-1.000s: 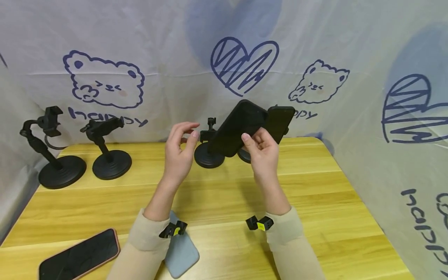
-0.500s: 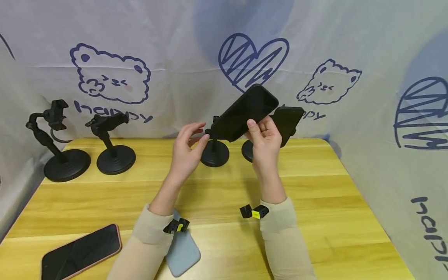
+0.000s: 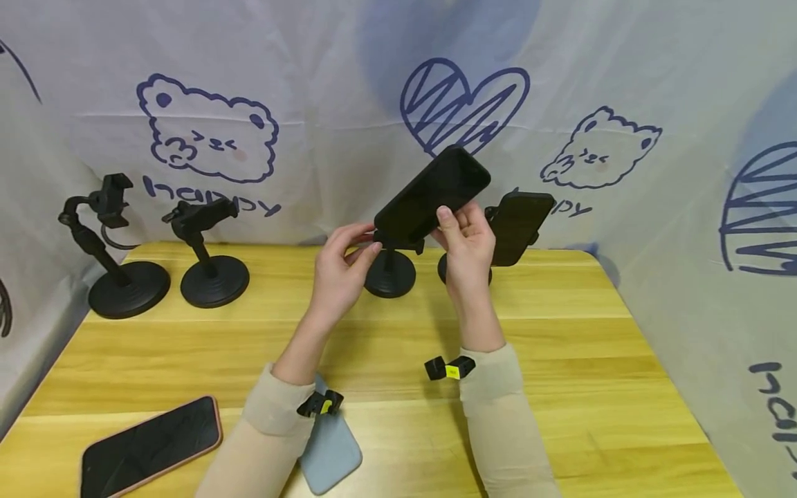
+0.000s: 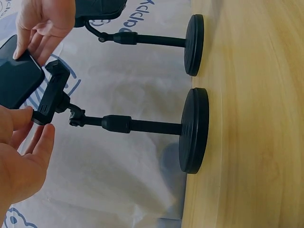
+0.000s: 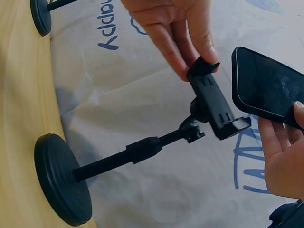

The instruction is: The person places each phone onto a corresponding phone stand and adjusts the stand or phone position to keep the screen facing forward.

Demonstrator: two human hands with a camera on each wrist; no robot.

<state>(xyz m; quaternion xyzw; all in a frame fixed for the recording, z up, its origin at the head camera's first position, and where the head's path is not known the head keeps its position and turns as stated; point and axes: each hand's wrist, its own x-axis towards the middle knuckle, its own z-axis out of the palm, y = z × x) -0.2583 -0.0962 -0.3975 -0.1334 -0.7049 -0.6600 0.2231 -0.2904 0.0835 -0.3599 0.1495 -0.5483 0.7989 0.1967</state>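
right hand (image 3: 468, 256) is grasping a black phone (image 3: 436, 194), thumb on its front face, phone tilted in the air. left hand (image 3: 342, 273) is pinching one end of the phone clamp (image 5: 211, 102) on the middle stand (image 5: 144, 149). phone is just beside the clamp, not seated; right wrist view shows a gap.

step in hand looks like matching phone to clamp, my read. to do it well: pull the clamp end outward evenly, square the phone to the clamp back, seat the fixed lip first, ease the spring lip down. keep fingertips out of the lips, and steady the head so the ball joint doesn't swivel.

materials: clamp is matte black plastic, slotted back, hooked lip each end. pole is slim with a thicker collar, on a round disc base. phone is a smooth slab with rounded corners, probably slick.

further out: black phone in the right-hand stand (image 3: 521, 225), two stands with vacant clamps on the left (image 3: 102, 257) (image 3: 202, 254). pink-edged phone (image 3: 152, 446) lies flat on the wood-grain table (image 3: 560, 387). grey-blue slab (image 3: 331, 453) sits under the left forearm, maybe a face-down phone, can't confirm. behind: creased pale cloth (image 3: 336, 41) with blue doodles.
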